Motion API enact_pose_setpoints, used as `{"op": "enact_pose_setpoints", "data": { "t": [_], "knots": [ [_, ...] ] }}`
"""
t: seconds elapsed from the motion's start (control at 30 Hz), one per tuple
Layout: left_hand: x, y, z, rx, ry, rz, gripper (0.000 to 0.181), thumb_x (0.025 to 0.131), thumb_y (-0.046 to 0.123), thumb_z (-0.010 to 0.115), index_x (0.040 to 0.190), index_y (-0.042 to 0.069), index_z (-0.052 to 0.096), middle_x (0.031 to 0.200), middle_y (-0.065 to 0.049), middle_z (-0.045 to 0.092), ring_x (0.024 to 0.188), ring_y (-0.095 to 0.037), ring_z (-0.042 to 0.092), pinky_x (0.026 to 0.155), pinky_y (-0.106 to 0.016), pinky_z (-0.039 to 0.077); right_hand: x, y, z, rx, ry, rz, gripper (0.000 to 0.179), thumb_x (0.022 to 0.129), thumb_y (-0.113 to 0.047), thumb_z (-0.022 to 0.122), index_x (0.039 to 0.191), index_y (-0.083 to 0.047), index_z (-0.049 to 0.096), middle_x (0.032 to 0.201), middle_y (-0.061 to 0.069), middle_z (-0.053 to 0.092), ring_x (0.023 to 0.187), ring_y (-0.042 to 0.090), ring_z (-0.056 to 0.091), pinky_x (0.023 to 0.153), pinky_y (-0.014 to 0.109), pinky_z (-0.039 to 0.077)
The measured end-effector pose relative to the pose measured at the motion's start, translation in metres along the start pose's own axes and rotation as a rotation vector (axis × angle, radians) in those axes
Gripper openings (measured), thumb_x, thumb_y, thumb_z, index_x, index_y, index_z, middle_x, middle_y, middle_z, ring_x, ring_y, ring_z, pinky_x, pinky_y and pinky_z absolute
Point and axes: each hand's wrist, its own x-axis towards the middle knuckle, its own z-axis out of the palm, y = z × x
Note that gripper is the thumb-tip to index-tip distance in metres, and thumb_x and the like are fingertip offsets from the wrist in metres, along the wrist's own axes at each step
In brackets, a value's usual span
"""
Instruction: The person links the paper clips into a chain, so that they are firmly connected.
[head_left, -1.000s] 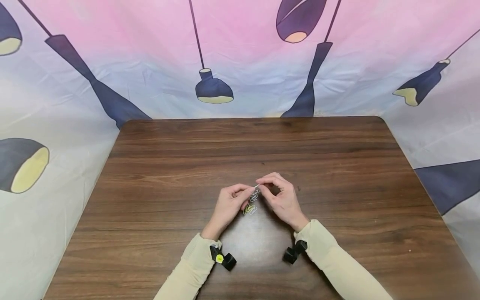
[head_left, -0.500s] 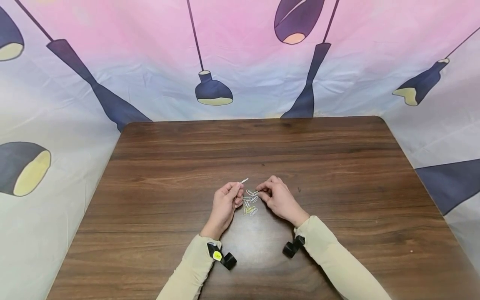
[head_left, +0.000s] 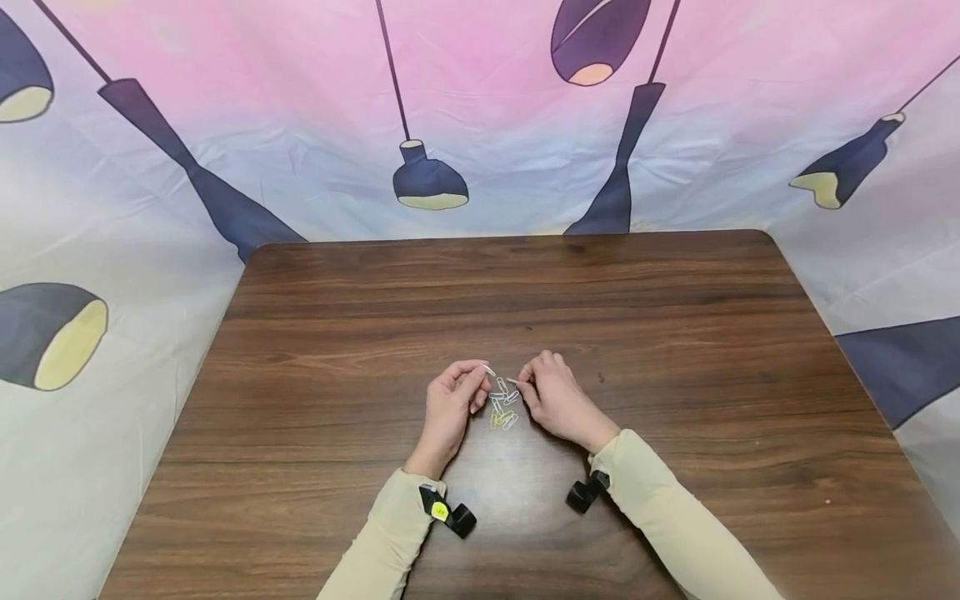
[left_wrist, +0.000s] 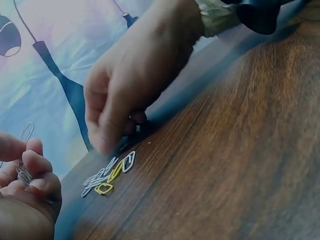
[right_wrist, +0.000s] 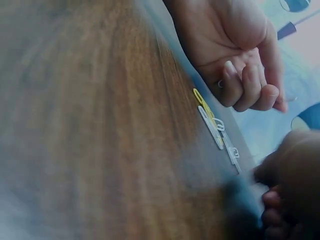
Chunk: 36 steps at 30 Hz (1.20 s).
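Observation:
Between its thumb and forefinger my left hand (head_left: pixel 450 404) pinches a pale paper clip (head_left: pixel 489 370). The left wrist view shows that clip (left_wrist: pixel 28 131) standing up from the fingertips, with more silvery clips (left_wrist: pixel 24 175) held in the curled fingers below. To the right, my right hand (head_left: pixel 561 402) pinches another pale clip (head_left: pixel 512 381), which points toward the left hand. On the table between the hands lies a small loose pile of white paper clips (head_left: pixel 511 422) and yellow paper clips (head_left: pixel 497 418). The right wrist view shows a yellow clip (right_wrist: pixel 198 95) at the pile's edge.
The brown wooden table (head_left: pixel 337 333) has rounded far corners. A cloth backdrop (head_left: pixel 510 167) printed with lamps hangs behind and beside it. A small black camera is strapped to each sleeve at the wrist.
The hands have drawn apart from where they met over the pile. The right hand has picked up a clip from the pile. The clip in the left hand now tilts the other way.

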Motion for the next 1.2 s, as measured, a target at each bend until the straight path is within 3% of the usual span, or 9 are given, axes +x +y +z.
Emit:
{"op": "enact_pose_setpoints", "data": {
  "t": [0.23,0.4,0.53,0.63,0.73,0.83,1.0,1.2],
  "knots": [
    [-0.001,-0.001,-0.001,-0.013,0.000,0.035,0.027,0.092,0.001,0.064,0.107,-0.019,0.055,0.073,-0.008,0.066,0.051,-0.007,0.047,0.045,-0.016,0.033,-0.001,0.005,0.001,0.415,0.215,0.130,0.004,0.094,-0.009,0.062,0.094,-0.007,0.059,0.080,0.002,0.057,0.068,0.013,0.053,0.059,0.023,0.045],
    [-0.002,-0.001,-0.001,0.000,-0.007,0.048,0.031,0.090,0.000,0.066,0.110,-0.021,0.053,0.075,-0.013,0.067,0.051,-0.007,0.045,0.045,-0.016,0.034,-0.003,0.002,0.003,0.668,0.274,0.069,0.013,0.090,0.003,0.064,0.102,0.004,0.063,0.082,0.013,0.061,0.069,0.014,0.055,0.059,0.021,0.045],
    [-0.002,0.000,0.000,0.021,-0.001,0.098,0.024,0.087,-0.005,0.067,0.104,-0.020,0.058,0.075,-0.008,0.065,0.054,-0.008,0.050,0.048,-0.016,0.037,-0.004,-0.010,0.000,0.761,0.261,-0.012,0.021,0.089,0.009,0.063,0.111,0.010,0.063,0.088,0.023,0.063,0.074,0.013,0.056,0.064,0.019,0.047],
    [-0.003,-0.001,-0.001,0.066,0.006,0.148,0.017,0.085,-0.009,0.067,0.099,-0.018,0.061,0.076,-0.007,0.065,0.059,-0.011,0.055,0.050,-0.016,0.041,-0.006,-0.021,-0.005,0.791,0.248,-0.045,0.019,0.089,0.009,0.063,0.108,0.011,0.065,0.091,0.023,0.063,0.075,0.017,0.057,0.065,0.018,0.047],
    [-0.004,-0.003,-0.002,0.107,0.001,0.194,0.012,0.084,-0.013,0.065,0.095,-0.018,0.061,0.079,-0.015,0.065,0.063,-0.014,0.060,0.054,-0.017,0.047,-0.008,-0.029,-0.007,0.817,0.233,-0.064,0.018,0.088,0.011,0.063,0.105,0.013,0.065,0.091,0.022,0.063,0.075,0.023,0.057,0.066,0.019,0.048],
    [-0.006,-0.005,-0.001,0.091,-0.014,0.216,0.011,0.084,-0.017,0.062,0.094,-0.019,0.058,0.085,-0.017,0.063,0.069,-0.016,0.064,0.060,-0.019,0.051,-0.010,-0.031,-0.005,0.798,0.221,-0.086,0.019,0.087,0.011,0.064,0.106,0.013,0.065,0.090,0.021,0.064,0.073,0.027,0.056,0.064,0.021,0.048],
    [-0.007,-0.006,0.000,0.030,-0.049,0.211,0.015,0.082,-0.019,0.061,0.093,-0.024,0.052,0.094,-0.010,0.061,0.074,-0.014,0.065,0.066,-0.020,0.054,-0.010,-0.031,-0.003,0.705,0.232,-0.109,0.017,0.089,0.008,0.065,0.105,0.009,0.068,0.093,0.017,0.066,0.073,0.024,0.058,0.061,0.025,0.048],
    [-0.007,-0.004,0.001,0.038,-0.058,0.194,0.014,0.083,-0.014,0.066,0.093,-0.019,0.059,0.097,-0.016,0.063,0.075,-0.011,0.064,0.064,-0.018,0.052,-0.009,-0.032,-0.006,0.648,0.280,-0.097,0.015,0.088,0.008,0.065,0.102,0.006,0.070,0.092,0.017,0.066,0.072,0.024,0.058,0.060,0.025,0.047]
  ]
}}
